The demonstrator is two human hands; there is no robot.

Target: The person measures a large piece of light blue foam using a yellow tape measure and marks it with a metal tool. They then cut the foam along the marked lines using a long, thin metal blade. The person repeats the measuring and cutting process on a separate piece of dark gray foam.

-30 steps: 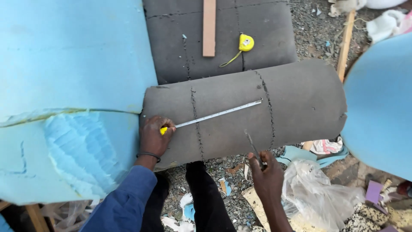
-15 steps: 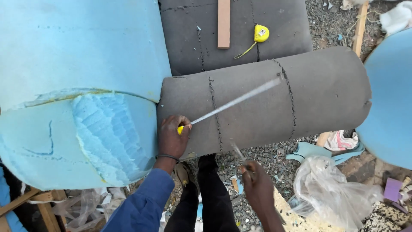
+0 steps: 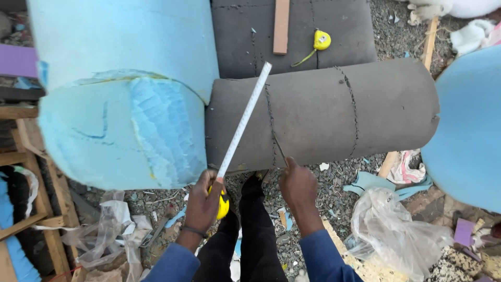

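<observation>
A grey foam roll (image 3: 334,112) lies on gravel, dashed lines across it. The left hand (image 3: 206,201) has its fingers curled around a yellow tape (image 3: 223,204), whose white blade (image 3: 244,120) slants up over the roll. The right hand (image 3: 297,185) pinches a thin blade or marker (image 3: 280,149) against the roll's near edge. Blue foam (image 3: 122,89) lies just beside, on the left.

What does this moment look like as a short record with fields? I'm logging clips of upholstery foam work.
left hand: grips a yellow tape measure, its white blade stretched up across the grey foam roll
right hand: holds a thin blade tool at a marked line on the roll
beside: blue foam block, left
behind: second yellow tape measure, wooden strip
ground: gravel, plastic scraps
</observation>
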